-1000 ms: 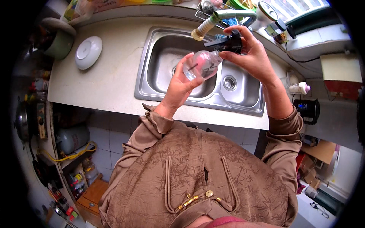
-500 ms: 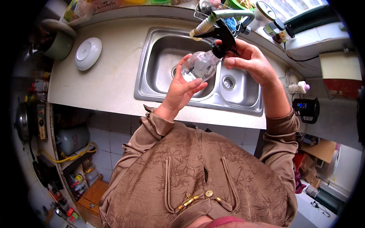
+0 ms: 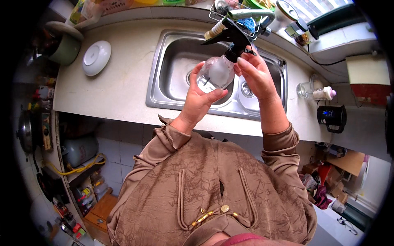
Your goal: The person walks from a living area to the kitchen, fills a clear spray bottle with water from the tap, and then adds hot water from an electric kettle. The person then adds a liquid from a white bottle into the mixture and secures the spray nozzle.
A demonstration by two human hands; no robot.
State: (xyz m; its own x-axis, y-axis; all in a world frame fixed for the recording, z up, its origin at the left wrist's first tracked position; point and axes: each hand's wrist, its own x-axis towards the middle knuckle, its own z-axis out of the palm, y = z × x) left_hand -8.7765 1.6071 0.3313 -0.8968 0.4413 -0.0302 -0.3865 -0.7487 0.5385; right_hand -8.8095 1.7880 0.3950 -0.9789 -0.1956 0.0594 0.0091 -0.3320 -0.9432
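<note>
Over the double-bowl steel sink, a clear round spray bottle is tilted, its top leaning to the right and away from me. It has a black trigger spray head and a little clear liquid at the bottom. My left hand is wrapped round the bottle's lower body, thumb across the near side. With thumb and fingers closed at the black collar, my right hand grips the bottle's neck; some of its fingertips are hidden behind it. The faucet stands just beyond the spray head.
On the counter, a white dish lies upside down at the left, near a green pot. To the right stand a glass jar, a pink-capped bottle and a black kettle. Jars line the back ledge.
My right hand and forearm have moved left, closer in against the bottle's collar. The spray bottle is slightly more upright, and my left hand keeps its hold.
</note>
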